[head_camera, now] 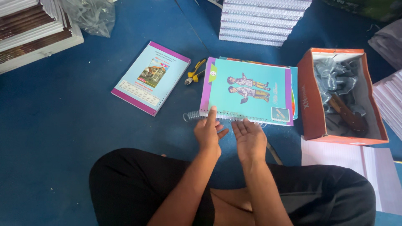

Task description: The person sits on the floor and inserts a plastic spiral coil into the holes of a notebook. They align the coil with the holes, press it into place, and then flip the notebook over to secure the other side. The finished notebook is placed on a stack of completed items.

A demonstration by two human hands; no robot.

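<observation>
A teal notebook (247,90) with a purple border and two drawn figures on its cover lies on the blue floor (54,121) in front of me. A metal spiral coil (193,116) runs through its near edge and sticks out at the left. My left hand (208,133) rests its index fingertip on that bound edge, the other fingers loosely curled. My right hand (250,139) lies palm up with flat fingers just under the same edge, touching the coil. Neither hand grips anything.
A second notebook (151,78) lies to the left, yellow-handled pliers (195,72) beside it. An orange cardboard box (312,102) of coils stands at right. Stacked bound notebooks (261,21) sit behind, paper stacks (29,29) at far left, loose sheets (347,161) by my knee.
</observation>
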